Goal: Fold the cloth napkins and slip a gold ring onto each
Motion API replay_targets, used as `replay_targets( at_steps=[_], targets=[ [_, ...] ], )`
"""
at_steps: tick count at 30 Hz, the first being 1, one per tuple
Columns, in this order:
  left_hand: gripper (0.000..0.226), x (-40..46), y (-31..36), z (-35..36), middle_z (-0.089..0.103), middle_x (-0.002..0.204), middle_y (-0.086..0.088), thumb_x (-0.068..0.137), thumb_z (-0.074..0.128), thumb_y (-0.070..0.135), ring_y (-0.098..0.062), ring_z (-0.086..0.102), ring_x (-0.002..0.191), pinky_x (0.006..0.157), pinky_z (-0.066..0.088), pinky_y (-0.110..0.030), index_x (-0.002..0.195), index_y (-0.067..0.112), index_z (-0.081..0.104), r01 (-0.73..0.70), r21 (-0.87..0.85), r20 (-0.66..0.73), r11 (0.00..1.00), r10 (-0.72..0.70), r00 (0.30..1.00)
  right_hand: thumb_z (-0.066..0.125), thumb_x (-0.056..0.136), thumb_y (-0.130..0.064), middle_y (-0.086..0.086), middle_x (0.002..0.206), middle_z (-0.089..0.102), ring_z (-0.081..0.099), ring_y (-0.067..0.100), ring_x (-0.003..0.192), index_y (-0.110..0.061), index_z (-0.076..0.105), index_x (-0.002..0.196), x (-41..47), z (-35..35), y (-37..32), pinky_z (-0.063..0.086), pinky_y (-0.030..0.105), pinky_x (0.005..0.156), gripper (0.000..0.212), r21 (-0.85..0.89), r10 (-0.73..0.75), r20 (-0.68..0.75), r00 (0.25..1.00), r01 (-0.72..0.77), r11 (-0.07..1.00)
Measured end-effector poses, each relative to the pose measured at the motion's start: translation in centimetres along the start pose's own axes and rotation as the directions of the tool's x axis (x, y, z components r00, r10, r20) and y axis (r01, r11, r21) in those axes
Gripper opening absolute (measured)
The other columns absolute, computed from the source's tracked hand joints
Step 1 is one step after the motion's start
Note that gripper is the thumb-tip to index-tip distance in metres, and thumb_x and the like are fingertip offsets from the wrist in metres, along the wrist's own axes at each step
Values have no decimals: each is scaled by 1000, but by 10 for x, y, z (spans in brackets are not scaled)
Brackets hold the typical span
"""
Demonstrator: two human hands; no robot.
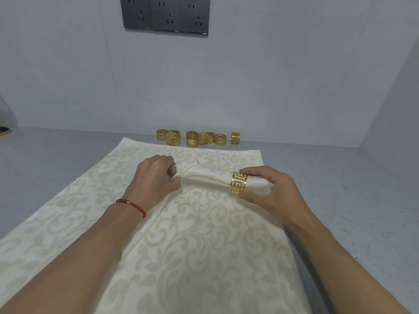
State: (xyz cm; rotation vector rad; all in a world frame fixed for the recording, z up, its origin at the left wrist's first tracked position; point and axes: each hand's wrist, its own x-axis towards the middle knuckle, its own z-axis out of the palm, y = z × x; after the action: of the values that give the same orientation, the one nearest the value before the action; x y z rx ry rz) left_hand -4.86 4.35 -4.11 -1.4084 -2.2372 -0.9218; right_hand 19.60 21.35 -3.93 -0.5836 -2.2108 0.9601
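A cream napkin (207, 175), rolled into a narrow bundle, lies across a flat cream patterned cloth (199, 241). My left hand (154, 177) grips the bundle's left end with curled fingers. A gold ring (238, 182) with a cut-out key pattern sits around the bundle near its right end. My right hand (272, 189) pinches the ring between thumb and fingers, and the napkin's right tip pokes out under that palm. Several loose gold rings (192, 138) stand in a row at the back, by the wall.
The grey tabletop (56, 159) meets a pale wall at the back and on the right. Dark wall sockets (165, 14) hang high on the back wall. A dark object (4, 130) shows at the far left edge.
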Motion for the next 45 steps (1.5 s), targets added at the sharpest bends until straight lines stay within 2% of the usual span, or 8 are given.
replay_targets(
  at_steps=[3,7,12,20,26,38,41,45],
  targets=[
    [32,-1,-1,1,60,68,3,65,78,7,-19,52,63,59,41,-31,64,19,49,-27,17,3,999,27,1000,96,65,-30,-33,106,66,53,-10,113,-45,75,107,1,-6,0,38,17,100,50,-141,-44,5,999,44,989],
    [35,-2,7,6,43,60,12,65,75,4,-15,43,60,53,28,-20,63,20,44,-97,69,38,993,94,995,92,68,-45,-28,104,61,50,-7,107,-32,75,113,3,-6,-2,24,35,112,50,-493,-230,99,968,249,834],
    [32,-6,18,10,50,63,6,65,76,4,-17,48,62,54,35,-23,63,18,47,-150,51,49,987,147,988,85,79,-44,-12,102,75,53,6,101,-27,74,115,-1,11,-21,29,30,106,40,-513,-283,113,952,300,804],
    [46,-12,42,20,45,58,4,57,76,-5,-16,39,58,50,28,-22,61,19,37,-227,-5,-66,974,226,972,73,89,-49,-19,125,66,63,4,106,-38,55,138,4,35,-26,46,26,93,54,-208,-53,0,999,52,977],
    [36,-13,47,17,50,61,-1,56,77,-7,-20,45,59,54,37,-29,61,11,46,-239,28,-130,971,240,962,79,83,-44,-3,91,67,57,5,68,-31,59,95,4,36,-28,42,15,56,27,40,97,-63,993,-95,995],
    [31,-13,50,16,46,62,-1,57,69,-12,-14,35,67,63,29,-21,63,9,46,-382,72,-237,921,388,891,76,91,-21,-19,85,77,68,-5,78,-21,83,83,-2,23,-41,45,15,69,10,384,208,-28,978,-182,905],
    [24,-13,54,14,45,65,-3,63,60,-12,-19,41,66,64,36,-30,65,8,47,-469,117,-242,875,484,841,78,89,-23,-19,53,52,43,5,49,-16,82,77,-1,18,-41,32,20,57,14,406,332,66,941,-330,852],
    [17,-14,57,12,55,74,-8,80,41,-3,-26,51,70,67,42,-38,69,6,51,-554,154,-189,818,575,796,85,79,-32,-7,65,46,34,19,70,-23,80,65,-3,19,-39,32,32,66,18,434,414,109,904,-418,798]
  ],
)
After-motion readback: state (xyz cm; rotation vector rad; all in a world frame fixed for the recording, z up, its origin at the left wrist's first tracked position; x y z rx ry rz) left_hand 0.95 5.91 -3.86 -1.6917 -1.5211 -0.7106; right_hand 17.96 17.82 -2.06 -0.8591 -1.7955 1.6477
